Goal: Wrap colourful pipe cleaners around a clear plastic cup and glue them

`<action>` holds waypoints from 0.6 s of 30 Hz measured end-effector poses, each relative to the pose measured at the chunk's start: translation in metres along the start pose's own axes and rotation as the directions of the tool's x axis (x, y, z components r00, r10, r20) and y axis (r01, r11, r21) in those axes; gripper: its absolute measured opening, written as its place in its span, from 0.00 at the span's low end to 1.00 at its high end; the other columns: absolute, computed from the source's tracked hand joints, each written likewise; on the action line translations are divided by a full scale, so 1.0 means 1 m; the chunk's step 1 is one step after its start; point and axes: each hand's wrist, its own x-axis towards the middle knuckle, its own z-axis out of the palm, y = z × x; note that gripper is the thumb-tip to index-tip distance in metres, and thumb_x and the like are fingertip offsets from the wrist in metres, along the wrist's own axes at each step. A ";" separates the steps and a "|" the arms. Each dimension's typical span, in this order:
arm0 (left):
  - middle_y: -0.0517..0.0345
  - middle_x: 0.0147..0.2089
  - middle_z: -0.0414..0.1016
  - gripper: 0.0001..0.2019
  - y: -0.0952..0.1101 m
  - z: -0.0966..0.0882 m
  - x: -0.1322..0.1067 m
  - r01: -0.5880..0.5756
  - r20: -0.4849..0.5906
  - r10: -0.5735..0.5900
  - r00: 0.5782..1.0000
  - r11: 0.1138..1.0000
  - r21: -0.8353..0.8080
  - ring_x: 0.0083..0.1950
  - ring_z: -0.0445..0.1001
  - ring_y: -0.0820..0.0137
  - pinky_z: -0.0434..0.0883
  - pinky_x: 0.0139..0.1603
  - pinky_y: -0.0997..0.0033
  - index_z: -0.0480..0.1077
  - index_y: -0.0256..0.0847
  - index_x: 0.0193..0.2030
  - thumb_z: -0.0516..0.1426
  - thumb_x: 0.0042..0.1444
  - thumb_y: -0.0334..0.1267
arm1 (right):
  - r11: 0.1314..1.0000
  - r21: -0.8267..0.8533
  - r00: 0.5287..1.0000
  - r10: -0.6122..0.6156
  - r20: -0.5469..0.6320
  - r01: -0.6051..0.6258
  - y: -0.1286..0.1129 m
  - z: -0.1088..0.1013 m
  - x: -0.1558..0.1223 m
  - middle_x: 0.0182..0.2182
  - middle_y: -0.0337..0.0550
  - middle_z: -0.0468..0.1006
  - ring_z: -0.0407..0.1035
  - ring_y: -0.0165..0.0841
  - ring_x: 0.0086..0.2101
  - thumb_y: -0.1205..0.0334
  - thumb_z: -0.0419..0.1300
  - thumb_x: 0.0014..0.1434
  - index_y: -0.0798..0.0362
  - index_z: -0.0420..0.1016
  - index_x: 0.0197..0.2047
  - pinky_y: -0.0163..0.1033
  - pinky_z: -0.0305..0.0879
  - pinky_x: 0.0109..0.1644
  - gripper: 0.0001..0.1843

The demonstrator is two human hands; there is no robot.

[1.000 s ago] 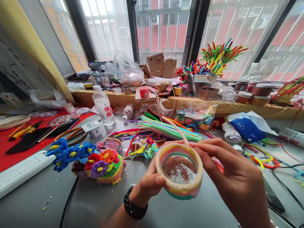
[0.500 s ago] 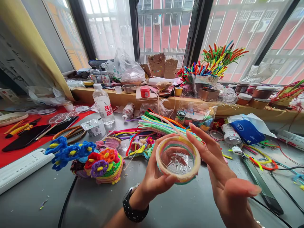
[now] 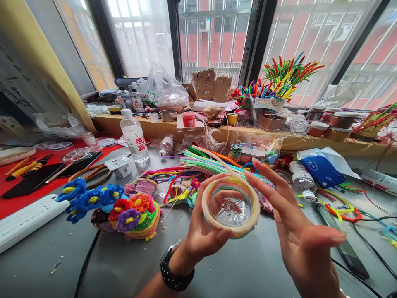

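My left hand [image 3: 201,223], with a dark watch at its wrist, is wrapped round a cut plastic bottle bottom [image 3: 231,207]. Bands of pastel pipe cleaner in pink, yellow and green line its wall, and the star-shaped clear base shows through the opening, tilted up at me. My right hand [image 3: 294,227] is open at the cup's right, fingers spread and fingertips close by the rim; whether one touches it I cannot tell. A pale pink pipe cleaner [image 3: 211,156] runs down toward the far rim, but its end is hard to make out. Behind the cup lies a bundle of pastel pipe cleaners [image 3: 201,163].
Left of my hands sit pipe-cleaner flowers [image 3: 93,200] and a finished-looking colourful wrapped pot [image 3: 151,221]. A water bottle [image 3: 135,138] stands behind them. A white power strip [image 3: 31,219] lies at far left, a green-black paper cutter [image 3: 350,252] at right. A crowded ledge [image 3: 139,124] runs below the window.
My right hand has drawn slightly right, its fingers spreading away from the rim. The cup has shifted a little left and stays in my left hand.
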 end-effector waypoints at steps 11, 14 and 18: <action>0.43 0.58 0.58 0.32 0.001 0.001 -0.008 -0.166 -0.046 0.186 0.981 0.945 0.283 0.47 0.72 0.58 0.74 0.42 0.57 0.54 0.46 0.59 0.59 0.46 0.41 | 0.985 -0.168 0.998 -0.051 -0.037 0.044 -0.001 0.007 -0.003 0.61 0.42 0.57 0.49 0.49 0.61 0.32 0.30 0.56 0.40 0.64 0.58 0.57 0.54 0.59 0.39; 0.44 0.59 0.57 0.36 -0.005 -0.002 -0.012 -0.202 -0.098 0.267 0.959 0.883 0.423 0.53 0.68 0.54 0.74 0.42 0.56 0.53 0.47 0.61 0.60 0.44 0.38 | 0.986 -0.161 0.997 -0.058 -0.045 0.050 -0.003 0.005 -0.003 0.60 0.44 0.58 0.50 0.49 0.60 0.35 0.36 0.59 0.44 0.66 0.57 0.57 0.51 0.61 0.34; 0.44 0.56 0.60 0.38 -0.012 -0.004 -0.015 -0.248 -0.128 0.375 0.918 0.796 0.551 0.57 0.62 0.50 0.73 0.42 0.56 0.54 0.46 0.61 0.62 0.42 0.41 | 0.957 -0.271 0.993 -0.116 -0.036 0.102 -0.007 0.005 -0.003 0.61 0.44 0.57 0.49 0.48 0.61 0.40 0.40 0.61 0.45 0.65 0.58 0.56 0.46 0.62 0.30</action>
